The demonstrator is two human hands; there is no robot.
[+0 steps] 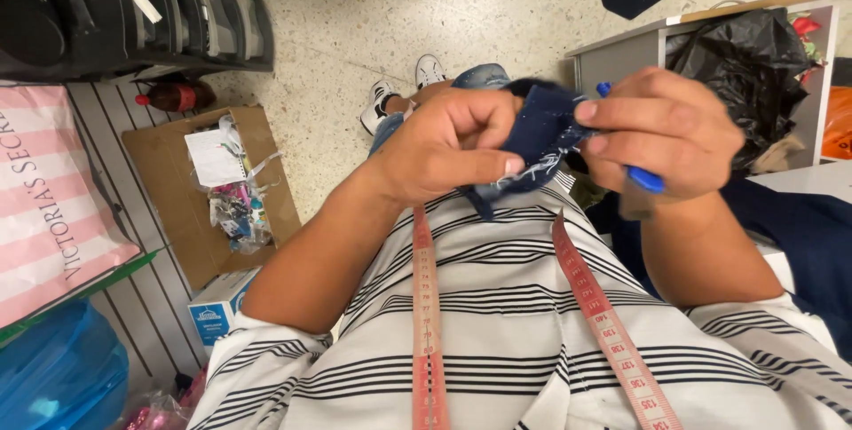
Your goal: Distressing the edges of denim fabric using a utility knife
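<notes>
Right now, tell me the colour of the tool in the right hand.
Blue: the slim tool in the right hand, clearest in the head view.

Open floor (426, 13) beyond cardboard box (169, 173)

Hands: left hand (444, 146) and right hand (666, 133) side by side above the chest, the denim piece (537, 133) pinched between them.
Pen-like tool (641, 177): in the right hand, just beside the denim.
Measuring tape (424, 306): draped over the shirt (515, 341), both ends hanging below the hands.
Shoes (404, 93): on the floor (373, 13), beyond the hands.
Cardboard box (209, 190): left, on the floor; a bottle (173, 95) beyond it, a small carton (217, 306) nearer.
Striped bag (49, 199): far left.
Shelf unit (710, 48): right, with a bin bag (750, 66) inside.
</notes>
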